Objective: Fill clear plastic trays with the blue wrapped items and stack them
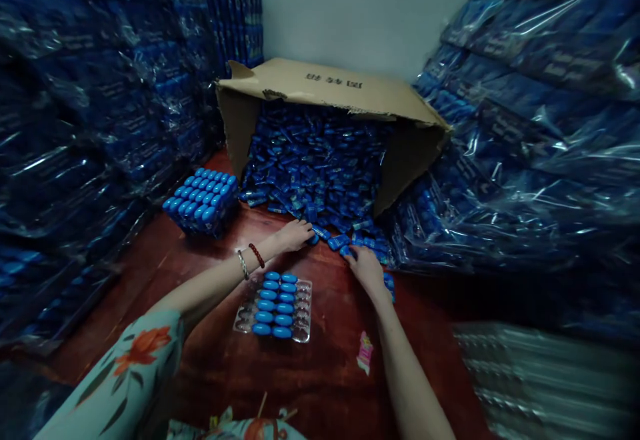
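A clear plastic tray (303, 330) lies on the red surface, its two middle columns filled with small blue bottles (266, 305) and its outer pockets bare. Beyond it, my left hand (296, 235) reaches to the edge of a loose heap of blue bottles (315, 160), its fingers closed on a blue bottle (313, 239). To the right, the fingers of my right hand (366, 267) pinch another blue bottle (345, 251). Several bottles lie between and just beyond the hands. The heap spills out of a cardboard box (345, 87) tipped on its side.
A stacked block of blue bottles (203, 200) stands at left. Plastic-wrapped stacks rise along the left (100, 107) and right (525, 160). Clear trays (555, 380) are piled at lower right. A pink wrapper (365, 352) lies near my right forearm. A pale wall (350, 13) stands behind the box.
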A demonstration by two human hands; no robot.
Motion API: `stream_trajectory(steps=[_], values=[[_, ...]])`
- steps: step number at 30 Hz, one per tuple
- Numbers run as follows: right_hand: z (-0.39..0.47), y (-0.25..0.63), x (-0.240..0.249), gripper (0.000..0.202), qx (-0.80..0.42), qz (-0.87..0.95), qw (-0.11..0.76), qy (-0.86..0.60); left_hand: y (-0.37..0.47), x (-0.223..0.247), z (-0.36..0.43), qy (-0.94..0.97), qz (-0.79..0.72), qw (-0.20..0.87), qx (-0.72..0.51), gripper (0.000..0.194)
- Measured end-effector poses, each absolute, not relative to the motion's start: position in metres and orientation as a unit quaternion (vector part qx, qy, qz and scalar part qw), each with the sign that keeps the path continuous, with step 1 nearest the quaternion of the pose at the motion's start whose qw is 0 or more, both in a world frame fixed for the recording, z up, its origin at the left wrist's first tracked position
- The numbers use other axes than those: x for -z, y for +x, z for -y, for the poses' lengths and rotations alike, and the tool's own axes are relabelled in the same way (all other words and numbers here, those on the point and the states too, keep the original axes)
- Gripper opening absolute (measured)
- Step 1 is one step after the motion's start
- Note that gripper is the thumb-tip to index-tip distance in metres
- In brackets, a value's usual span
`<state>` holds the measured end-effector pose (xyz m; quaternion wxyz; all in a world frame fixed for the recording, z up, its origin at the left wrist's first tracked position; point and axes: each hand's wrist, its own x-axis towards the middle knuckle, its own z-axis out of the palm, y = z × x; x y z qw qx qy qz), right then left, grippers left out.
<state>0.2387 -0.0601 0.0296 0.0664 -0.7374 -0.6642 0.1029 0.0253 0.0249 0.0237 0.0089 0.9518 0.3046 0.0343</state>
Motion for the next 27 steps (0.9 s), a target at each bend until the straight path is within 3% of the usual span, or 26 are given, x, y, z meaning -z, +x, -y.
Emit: stream_trajectory(steps=[8, 10, 14, 16, 20, 27], values=[[0.082, 0.196, -0.036, 0.040, -0.110, 0.714, -0.024, -0.691, 0.032, -0.018, 0.001, 0.956, -0.289, 0.034, 0.014, 0.032], [0.098, 0.201, -0.036, 0.037, -0.146, 0.735, 0.049, -0.661, 0.008, -0.021, 0.007, 0.944, -0.320, 0.073, -0.022, 0.032], [0.126, 0.207, -0.026, 0.031, -0.270, 0.668, 0.331, -0.609, -0.061, -0.030, 0.026, 0.854, -0.433, 0.227, -0.176, 0.027], [0.133, 0.202, -0.019, 0.030, -0.299, 0.635, 0.402, -0.588, -0.091, -0.032, 0.042, 0.785, -0.482, 0.291, -0.259, 0.025], [0.132, 0.187, -0.007, 0.028, -0.314, 0.683, 0.359, -0.554, -0.116, -0.026, 0.084, 0.674, -0.529, 0.355, -0.373, 0.023], [0.126, 0.184, -0.011, 0.036, -0.265, 0.794, 0.224, -0.499, -0.108, 0.006, 0.121, 0.596, -0.573, 0.391, -0.405, 0.027]])
